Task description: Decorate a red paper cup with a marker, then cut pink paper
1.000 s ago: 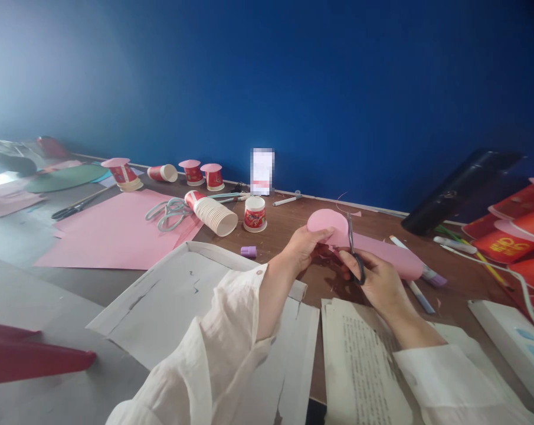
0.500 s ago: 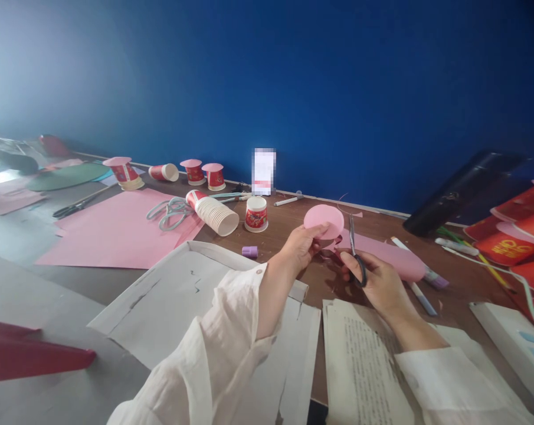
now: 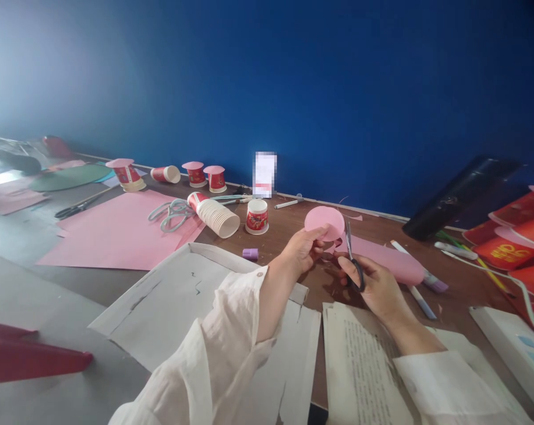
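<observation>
Between thumb and fingers, my left hand [image 3: 305,248] pinches a round pink paper disc [image 3: 323,222] above the brown table. My right hand [image 3: 379,286] is closed on the black handles of a pair of scissors [image 3: 349,239], whose blades point up along the disc's right edge. Whether the blades touch the paper I cannot tell. Behind the scissors lies a rolled pink sheet [image 3: 390,258]. A purple cap [image 3: 249,254] rests to the left of my left hand, and a red paper cup [image 3: 256,217] stands behind it.
A stack of paper cups [image 3: 220,217] lies on its side by pink sheets [image 3: 102,236]. Red cups with pink discs [image 3: 195,174] line the blue wall. An open book [image 3: 364,366], a white box lid [image 3: 169,295], a power strip [image 3: 514,348] and a black cylinder [image 3: 461,198] surround my arms.
The scissors have tilted slightly and shifted a little left and down against the disc's edge. My left hand still pinches the disc in nearly the same spot.
</observation>
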`<state>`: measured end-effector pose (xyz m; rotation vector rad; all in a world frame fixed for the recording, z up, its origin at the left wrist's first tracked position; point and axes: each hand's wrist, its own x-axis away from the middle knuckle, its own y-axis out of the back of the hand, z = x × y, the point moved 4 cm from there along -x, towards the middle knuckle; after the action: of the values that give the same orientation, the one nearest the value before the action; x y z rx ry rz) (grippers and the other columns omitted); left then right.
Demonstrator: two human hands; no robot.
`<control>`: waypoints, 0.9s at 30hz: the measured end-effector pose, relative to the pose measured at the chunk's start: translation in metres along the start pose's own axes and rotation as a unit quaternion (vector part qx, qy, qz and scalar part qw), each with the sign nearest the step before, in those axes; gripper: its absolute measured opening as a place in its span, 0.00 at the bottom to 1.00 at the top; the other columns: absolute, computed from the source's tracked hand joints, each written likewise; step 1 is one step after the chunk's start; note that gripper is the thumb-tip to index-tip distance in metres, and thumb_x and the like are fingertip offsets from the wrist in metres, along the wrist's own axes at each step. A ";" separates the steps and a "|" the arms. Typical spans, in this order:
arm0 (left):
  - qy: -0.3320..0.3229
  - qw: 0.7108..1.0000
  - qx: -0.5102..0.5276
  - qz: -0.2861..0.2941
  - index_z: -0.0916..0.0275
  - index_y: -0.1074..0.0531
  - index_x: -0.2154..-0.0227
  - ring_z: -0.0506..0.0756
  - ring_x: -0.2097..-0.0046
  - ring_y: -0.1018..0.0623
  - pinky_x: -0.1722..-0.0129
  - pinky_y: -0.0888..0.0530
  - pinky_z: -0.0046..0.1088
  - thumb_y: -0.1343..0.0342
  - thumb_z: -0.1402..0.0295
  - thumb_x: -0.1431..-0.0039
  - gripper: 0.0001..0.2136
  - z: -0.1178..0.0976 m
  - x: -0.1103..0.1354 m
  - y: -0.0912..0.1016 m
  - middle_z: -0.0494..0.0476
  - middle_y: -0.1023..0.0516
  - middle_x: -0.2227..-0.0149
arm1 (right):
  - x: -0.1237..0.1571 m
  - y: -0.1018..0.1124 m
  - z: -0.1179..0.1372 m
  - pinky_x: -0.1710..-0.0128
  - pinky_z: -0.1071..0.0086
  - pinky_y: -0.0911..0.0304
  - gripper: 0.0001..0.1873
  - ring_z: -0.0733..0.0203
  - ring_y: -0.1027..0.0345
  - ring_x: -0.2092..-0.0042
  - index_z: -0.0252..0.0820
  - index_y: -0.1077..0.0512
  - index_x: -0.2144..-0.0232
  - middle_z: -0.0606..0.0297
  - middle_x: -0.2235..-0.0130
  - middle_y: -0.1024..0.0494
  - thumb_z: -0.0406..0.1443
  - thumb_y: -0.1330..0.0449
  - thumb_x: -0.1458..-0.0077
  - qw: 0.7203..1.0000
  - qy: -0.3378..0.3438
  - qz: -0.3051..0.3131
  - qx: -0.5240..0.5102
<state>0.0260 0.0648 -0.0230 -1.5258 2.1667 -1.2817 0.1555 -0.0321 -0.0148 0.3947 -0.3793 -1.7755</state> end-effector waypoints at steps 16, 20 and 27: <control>0.000 0.999 -0.039 -0.016 0.67 0.28 0.69 0.45 0.78 0.29 0.82 0.35 0.15 0.37 0.72 0.46 0.05 0.002 0.002 0.000 0.52 0.27 0.78 | -0.001 -0.001 0.001 0.72 0.70 0.35 0.28 0.60 0.30 0.72 0.40 0.21 0.56 0.66 0.76 0.23 0.56 0.38 0.47 1.000 -0.006 -0.004 -0.005; 0.001 0.999 -0.051 -0.006 0.67 0.28 0.68 0.45 0.79 0.30 0.82 0.35 0.16 0.35 0.72 0.47 0.07 0.003 0.003 -0.001 0.52 0.27 0.78 | 0.000 0.000 0.005 0.72 0.70 0.35 0.27 0.60 0.31 0.72 0.39 0.20 0.60 0.65 0.76 0.24 0.55 0.38 0.47 1.000 0.012 -0.011 0.005; -0.011 0.998 -0.067 0.011 0.67 0.27 0.68 0.46 0.79 0.30 0.81 0.34 0.17 0.35 0.72 0.47 0.07 0.005 0.002 -0.002 0.52 0.27 0.79 | 0.000 0.000 0.009 0.72 0.70 0.35 0.26 0.59 0.30 0.72 0.40 0.20 0.61 0.65 0.76 0.23 0.55 0.38 0.47 1.000 0.012 -0.017 0.000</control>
<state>0.0294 0.0601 -0.0236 -1.5509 2.2898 -1.1276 0.1515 -0.0322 -0.0069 0.4240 -0.3582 -1.8018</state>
